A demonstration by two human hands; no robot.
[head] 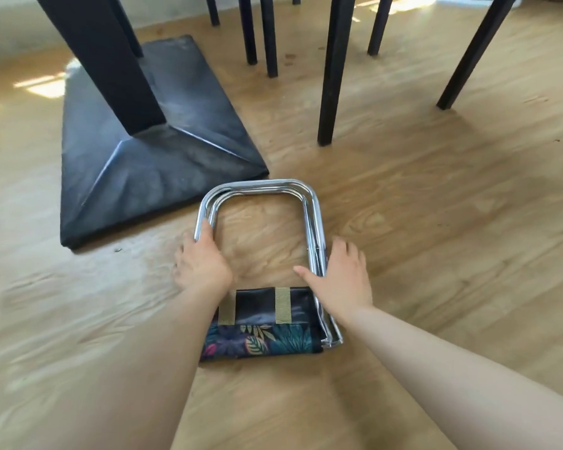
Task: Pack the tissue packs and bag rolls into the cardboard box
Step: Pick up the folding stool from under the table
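Note:
No tissue packs, bag rolls or cardboard box are in view. A folded stool [260, 319] with a chrome tube frame and a dark leaf-print fabric seat lies flat on the wooden floor. My left hand [202, 264] grips the left chrome tube of the frame. My right hand [342, 274] rests on the right chrome tube, thumb inside the frame and fingers spread outside it.
A black table base [150, 164] with a thick black column stands on the floor just beyond the stool, at the left. Several black chair legs [330, 76] stand farther back and to the right. Bare wooden floor [436, 222] lies on the right.

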